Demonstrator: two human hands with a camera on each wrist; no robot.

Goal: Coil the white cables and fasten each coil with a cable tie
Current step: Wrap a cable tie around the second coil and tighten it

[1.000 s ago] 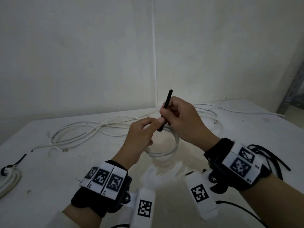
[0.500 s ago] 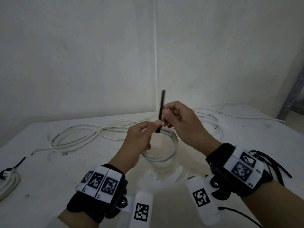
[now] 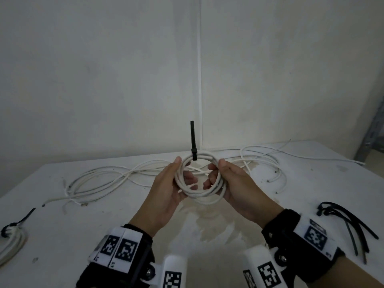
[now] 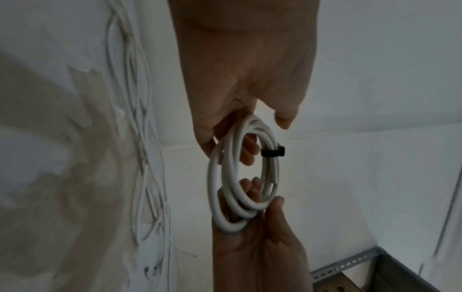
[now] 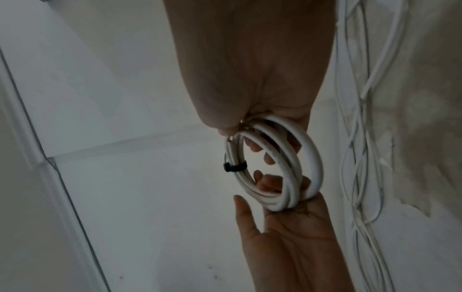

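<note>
Presently held above mid-table: white cable coil [image 3: 198, 185], several loops, gripped on both sides. Left hand [image 3: 166, 190] cupping the coil's left arc, fingers [image 3: 190, 179] curled through the ring, thumb laid along the outer rim. Right hand [image 3: 232, 183] closed on the right arc, fingers threaded through from the far side, thumb on top. Confirmed in left wrist view: coil [image 4: 243, 177] pinned between the left hand [image 4: 246, 65] and the right hand [image 4: 260, 247]. Confirmed likewise in right wrist view: coil [image 5: 275, 164], right hand [image 5: 250, 65], left hand [image 5: 290, 237].

Black cable tie [image 3: 193, 142] cinched around the coil's top arc, tail standing upright, head sitting against the loops. Tie band also seen in wrist views [image 4: 272, 153] [image 5: 235, 166].

Loose white cables [image 3: 108, 179] sprawled across the far part of the table [image 3: 270, 221], running left to right behind the hands, some strands nearing the far right edge. Finished coil [image 3: 10, 242] with black tie at the left edge, partly cut off from view. Spare black ties [image 3: 349, 225] bunched near the right edge, just beside the right wrist. Bare, stained tabletop between the wrists and under the coil. Metal shelving frame [image 3: 374, 132] beyond the right corner.
</note>
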